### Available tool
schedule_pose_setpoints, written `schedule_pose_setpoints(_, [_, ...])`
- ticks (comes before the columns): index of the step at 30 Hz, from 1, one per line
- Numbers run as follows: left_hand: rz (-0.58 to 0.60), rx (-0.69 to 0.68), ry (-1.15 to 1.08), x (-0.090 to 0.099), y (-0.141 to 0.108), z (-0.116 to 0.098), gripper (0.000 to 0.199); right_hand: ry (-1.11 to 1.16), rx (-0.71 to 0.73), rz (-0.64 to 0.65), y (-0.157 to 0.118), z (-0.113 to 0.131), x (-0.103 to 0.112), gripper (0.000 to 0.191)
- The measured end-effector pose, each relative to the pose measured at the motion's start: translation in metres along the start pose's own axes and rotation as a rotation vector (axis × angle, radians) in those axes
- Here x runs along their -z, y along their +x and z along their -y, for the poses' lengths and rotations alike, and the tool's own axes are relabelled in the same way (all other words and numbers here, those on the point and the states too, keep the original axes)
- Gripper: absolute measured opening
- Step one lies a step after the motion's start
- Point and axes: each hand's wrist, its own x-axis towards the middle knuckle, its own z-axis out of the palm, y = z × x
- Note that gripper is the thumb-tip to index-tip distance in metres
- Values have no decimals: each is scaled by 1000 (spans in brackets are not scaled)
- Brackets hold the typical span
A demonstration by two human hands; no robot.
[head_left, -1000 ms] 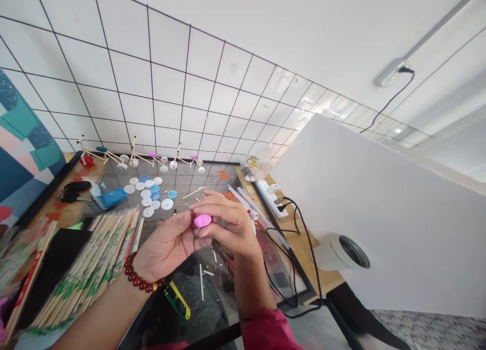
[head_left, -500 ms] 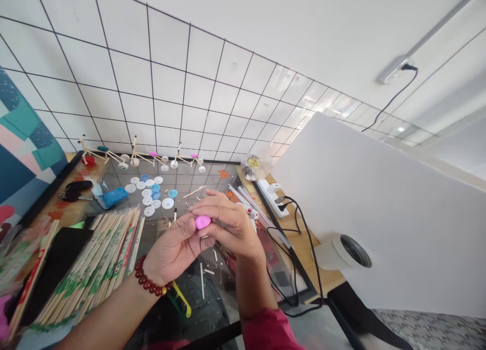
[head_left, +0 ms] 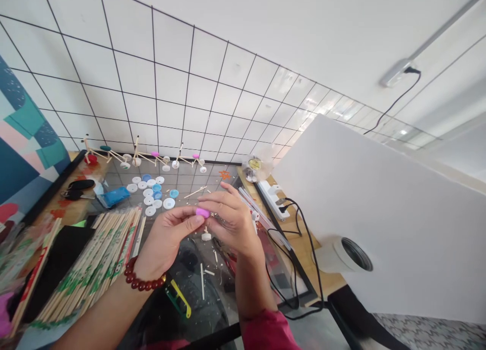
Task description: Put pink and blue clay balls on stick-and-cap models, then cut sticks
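Glass tabletop (head_left: 190,299) below; left hand (head_left: 167,238), right hand (head_left: 233,228) pinch a half-hidden pink lump (head_left: 202,212) between fingers (head_left: 216,199).

Glass tabletop (head_left: 197,299), scattered white and blue bottle caps (head_left: 151,211), bundled wooden chopsticks (head_left: 91,259), blue packet (head_left: 116,196)

No legible text; only green print on the chopstick wrappers (head_left: 94,259), too small to read
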Motion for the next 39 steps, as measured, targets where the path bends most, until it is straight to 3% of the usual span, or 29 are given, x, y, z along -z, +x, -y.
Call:
schedule_pose_setpoints(3, [-5,-184,185,2,-2,1,19,42,46,48,0,0,2,26])
schedule_pose_setpoints(5, [19,-236,256,3,-4,1,13,83,64,76,0,0,4,26])
schedule_pose_setpoints(10, [93,-116,161,1,-5,-1,18,109,64,88,-1,-1,6,23])
schedule_pose_setpoints(15, [66,-104,105,-1,-6,-2,16,132,72,61,1,1,5,32])
schedule_pose_setpoints(20, [89,-95,102,1,-6,-2,19,118,71,56,1,4,6,13])
schedule_pose_setpoints(24, [78,-78,80,-3,-7,0,21,116,63,53,0,3,6,22])
schedule_pose_setpoints(39, [16,-167,104,-4,-8,7,16,129,83,-2,1,7,4,24])
